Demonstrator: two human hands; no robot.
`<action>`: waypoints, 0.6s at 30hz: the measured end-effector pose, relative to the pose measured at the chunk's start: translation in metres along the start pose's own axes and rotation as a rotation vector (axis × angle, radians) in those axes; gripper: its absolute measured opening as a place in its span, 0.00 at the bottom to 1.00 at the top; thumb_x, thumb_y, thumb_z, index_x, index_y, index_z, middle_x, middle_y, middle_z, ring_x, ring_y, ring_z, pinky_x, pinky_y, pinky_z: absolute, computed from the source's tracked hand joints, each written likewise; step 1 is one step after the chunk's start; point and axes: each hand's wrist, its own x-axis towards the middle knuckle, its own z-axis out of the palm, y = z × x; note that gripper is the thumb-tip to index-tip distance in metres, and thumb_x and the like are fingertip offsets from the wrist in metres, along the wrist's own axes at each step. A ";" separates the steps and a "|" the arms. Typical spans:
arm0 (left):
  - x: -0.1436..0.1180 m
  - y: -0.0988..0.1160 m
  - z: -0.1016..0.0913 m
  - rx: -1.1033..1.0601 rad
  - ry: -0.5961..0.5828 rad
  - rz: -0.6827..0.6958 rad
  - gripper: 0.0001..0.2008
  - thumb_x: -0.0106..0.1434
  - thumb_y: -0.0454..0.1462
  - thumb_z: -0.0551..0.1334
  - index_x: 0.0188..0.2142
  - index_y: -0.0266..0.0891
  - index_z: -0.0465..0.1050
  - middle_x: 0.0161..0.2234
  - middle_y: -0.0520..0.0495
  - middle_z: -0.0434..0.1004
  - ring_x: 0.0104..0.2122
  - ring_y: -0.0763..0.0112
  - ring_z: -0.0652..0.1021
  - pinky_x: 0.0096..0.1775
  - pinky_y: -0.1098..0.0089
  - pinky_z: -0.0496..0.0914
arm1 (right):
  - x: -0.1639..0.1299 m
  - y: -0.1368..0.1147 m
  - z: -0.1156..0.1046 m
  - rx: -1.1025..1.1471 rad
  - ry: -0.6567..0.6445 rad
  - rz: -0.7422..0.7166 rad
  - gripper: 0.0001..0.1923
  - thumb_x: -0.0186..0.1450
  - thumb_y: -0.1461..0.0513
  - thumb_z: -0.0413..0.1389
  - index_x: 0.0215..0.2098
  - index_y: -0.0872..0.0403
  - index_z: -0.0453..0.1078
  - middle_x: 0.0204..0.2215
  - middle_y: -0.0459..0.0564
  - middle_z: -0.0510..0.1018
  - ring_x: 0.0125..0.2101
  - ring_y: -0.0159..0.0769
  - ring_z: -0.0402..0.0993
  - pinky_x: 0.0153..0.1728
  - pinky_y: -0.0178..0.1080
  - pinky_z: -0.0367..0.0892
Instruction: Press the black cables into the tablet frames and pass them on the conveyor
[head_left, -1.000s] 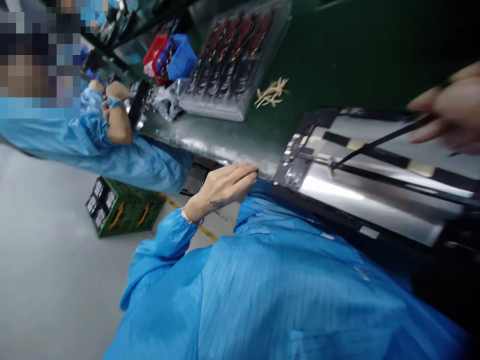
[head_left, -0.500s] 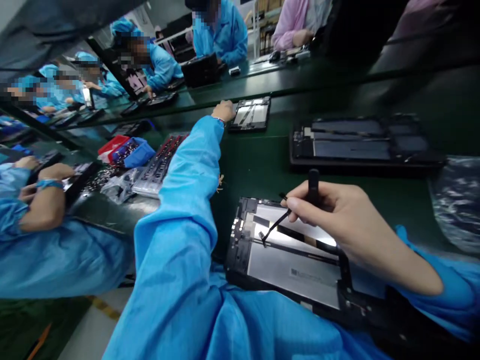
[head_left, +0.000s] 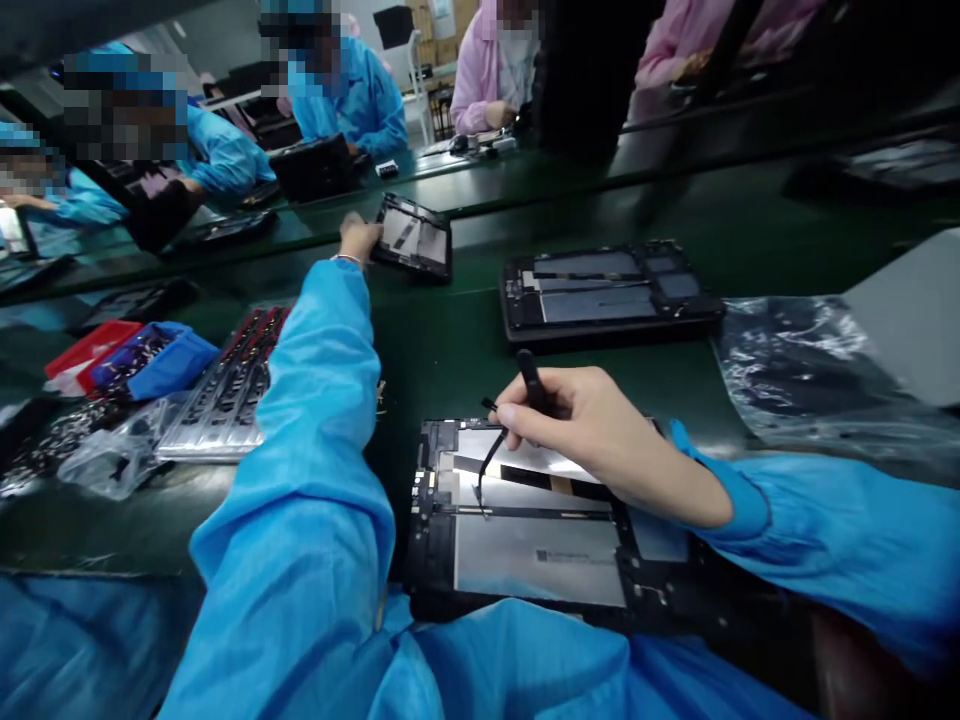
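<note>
Head view: tablet point(head_left: 417, 240) in blurry left hand point(head_left: 360, 240), half-hidden black tool point(head_left: 530, 378) in right hand point(head_left: 581, 410)

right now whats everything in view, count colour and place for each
bench: one, green, in front
near device: one, black and silver, below right hand
middle device: one, black and grey, beyond it
far device: one, black and silver, in left hand
cable: one, black, from near device to right hand
tool: one, black, in right hand
trays: count unclear, clear, partly behind left sleeve
red bin: one, red, left
blue bin: one, blue, beside red bin
loose parts: many, metallic, far left
bags: two, clear, one left, one right
panel: one, grey, far right edge
co-workers: several, blue or pink clothes, far side
left hand: one, blue-sleeved, gripping far device
right hand: one, blue-sleeved, over near device
</note>
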 end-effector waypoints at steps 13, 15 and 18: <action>0.027 0.128 0.037 -0.524 -0.465 0.360 0.16 0.67 0.33 0.66 0.53 0.40 0.81 0.30 0.54 0.78 0.33 0.72 0.74 0.43 0.66 0.68 | -0.002 -0.003 0.002 0.063 -0.016 0.007 0.05 0.66 0.63 0.60 0.31 0.55 0.74 0.23 0.43 0.78 0.26 0.30 0.73 0.29 0.35 0.64; 0.017 0.149 0.056 -0.515 -0.539 0.419 0.16 0.66 0.32 0.66 0.52 0.37 0.82 0.31 0.50 0.81 0.34 0.69 0.77 0.42 0.66 0.70 | -0.003 -0.003 0.002 0.056 -0.030 0.006 0.05 0.66 0.62 0.61 0.31 0.55 0.74 0.24 0.43 0.78 0.26 0.30 0.74 0.28 0.35 0.64; -0.002 0.161 0.061 -0.363 -0.411 0.608 0.17 0.66 0.31 0.66 0.54 0.35 0.80 0.43 0.46 0.85 0.42 0.68 0.79 0.49 0.69 0.72 | -0.004 -0.004 0.001 0.068 -0.025 -0.003 0.06 0.66 0.62 0.61 0.32 0.55 0.74 0.24 0.44 0.79 0.27 0.31 0.75 0.30 0.35 0.66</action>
